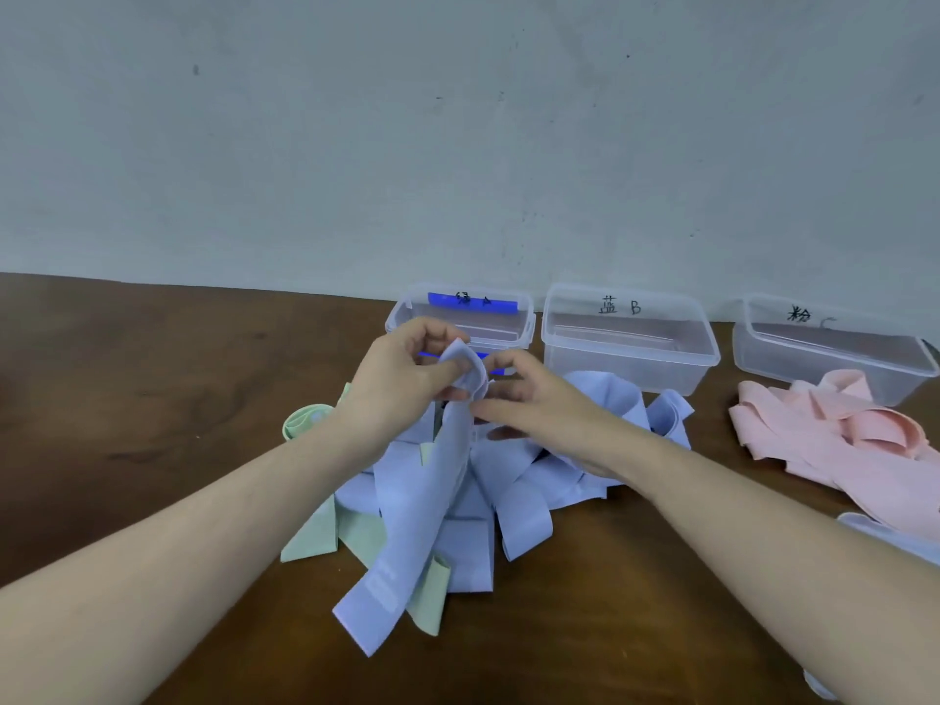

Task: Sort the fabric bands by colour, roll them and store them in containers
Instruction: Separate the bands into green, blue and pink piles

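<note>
My left hand (402, 371) pinches the curled top end of a long blue band (407, 511), which hangs down over the pile to the table's front. My right hand (529, 394) meets it at that curl, fingers curved against the fabric. Beneath lies a heap of blue bands (529, 480), with green bands (325, 539) at its left. Pink bands (834, 435) lie in a separate heap at the right. Three clear containers stand at the back: the left one (508, 328), the middle one (630, 338) and the right one (834, 348).
The brown wooden table (152, 399) runs back to a pale wall (458, 145). Each container carries a handwritten label. A rolled green band (305, 419) sits left of my left wrist. More blue fabric (885, 536) shows beside my right forearm.
</note>
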Demonstrator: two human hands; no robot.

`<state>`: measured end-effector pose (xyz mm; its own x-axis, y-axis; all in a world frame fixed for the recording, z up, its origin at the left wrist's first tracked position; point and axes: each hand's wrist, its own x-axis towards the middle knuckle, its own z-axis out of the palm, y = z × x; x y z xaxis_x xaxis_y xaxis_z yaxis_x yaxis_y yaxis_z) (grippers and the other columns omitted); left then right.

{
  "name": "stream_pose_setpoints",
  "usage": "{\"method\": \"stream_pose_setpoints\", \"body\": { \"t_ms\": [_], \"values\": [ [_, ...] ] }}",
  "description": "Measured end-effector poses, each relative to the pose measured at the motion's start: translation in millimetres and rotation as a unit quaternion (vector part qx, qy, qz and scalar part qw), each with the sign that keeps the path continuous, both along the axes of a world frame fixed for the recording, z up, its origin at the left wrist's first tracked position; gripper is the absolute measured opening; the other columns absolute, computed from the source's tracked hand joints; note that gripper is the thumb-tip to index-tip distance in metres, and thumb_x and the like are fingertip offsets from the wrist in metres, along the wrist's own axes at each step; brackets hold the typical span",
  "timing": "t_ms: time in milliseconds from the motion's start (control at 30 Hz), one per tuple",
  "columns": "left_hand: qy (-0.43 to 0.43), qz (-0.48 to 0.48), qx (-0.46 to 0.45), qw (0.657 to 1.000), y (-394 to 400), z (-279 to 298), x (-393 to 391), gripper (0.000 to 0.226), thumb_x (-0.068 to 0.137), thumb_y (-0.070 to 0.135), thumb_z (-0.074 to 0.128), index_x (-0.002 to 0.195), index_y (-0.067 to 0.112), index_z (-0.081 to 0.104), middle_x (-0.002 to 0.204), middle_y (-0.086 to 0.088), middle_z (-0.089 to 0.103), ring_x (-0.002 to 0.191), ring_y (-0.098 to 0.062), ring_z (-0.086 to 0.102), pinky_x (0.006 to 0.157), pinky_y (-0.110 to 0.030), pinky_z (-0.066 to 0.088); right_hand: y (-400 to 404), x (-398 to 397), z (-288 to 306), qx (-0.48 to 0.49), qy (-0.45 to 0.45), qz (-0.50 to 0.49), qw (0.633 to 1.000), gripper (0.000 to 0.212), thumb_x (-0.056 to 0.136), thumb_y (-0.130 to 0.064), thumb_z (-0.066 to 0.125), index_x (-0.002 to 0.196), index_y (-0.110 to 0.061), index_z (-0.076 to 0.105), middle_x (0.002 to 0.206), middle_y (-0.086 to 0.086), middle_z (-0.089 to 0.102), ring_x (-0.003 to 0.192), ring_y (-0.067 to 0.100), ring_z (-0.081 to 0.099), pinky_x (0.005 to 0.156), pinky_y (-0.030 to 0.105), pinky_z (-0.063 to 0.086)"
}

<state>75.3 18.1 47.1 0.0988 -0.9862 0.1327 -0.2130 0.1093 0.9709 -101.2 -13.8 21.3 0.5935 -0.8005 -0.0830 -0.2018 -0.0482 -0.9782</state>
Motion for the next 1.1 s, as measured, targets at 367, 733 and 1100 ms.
{"method": "stream_pose_setpoints", "body": {
  "t_ms": [367,733,1100],
  "values": [
    [-0.219,-0.099,-0.006,0.971,3,-32,10,0.019,0.091,0.016,0.068,0.103,0.029,0.061,0.104,0.012,0.064,0.098,-0.003,0.059,0.085,-0.03,0.051,-40,-52,-16,-0.289,0.165,-0.182,0.925,0.041,0.092,0.01,0.037,0.09,-0.021,0.063,0.104,0.001,0.054,0.09,0.006,0.05,0.073,0.014,0.036],
    [-0.497,-0.209,0.078,0.838,10,-51,74,0.07,0.061,0.085,0.063,0.123,0.056,0.049,0.131,0.028,0.041,0.123,0.003,0.034,0.104,-0.022,0.029,-43,-76,-40,-0.439,0.393,-0.038,0.807,0.039,0.078,-0.03,0.04,0.108,-0.035,0.064,0.158,-0.007,0.034,0.15,0.017,0.015,0.121,0.049,0.003],
    [-0.273,-0.034,-0.01,0.961,12,-34,62,0.043,0.086,0.017,0.074,0.115,0.046,0.062,0.086,0.006,0.065,0.075,-0.017,0.058,0.065,-0.029,0.05,-16,4,-23,-0.254,0.176,0.084,0.948,0.063,0.083,-0.058,0.07,0.139,-0.041,0.045,0.138,-0.022,0.048,0.126,-0.002,0.042,0.103,0.023,0.037]
  ]
}}
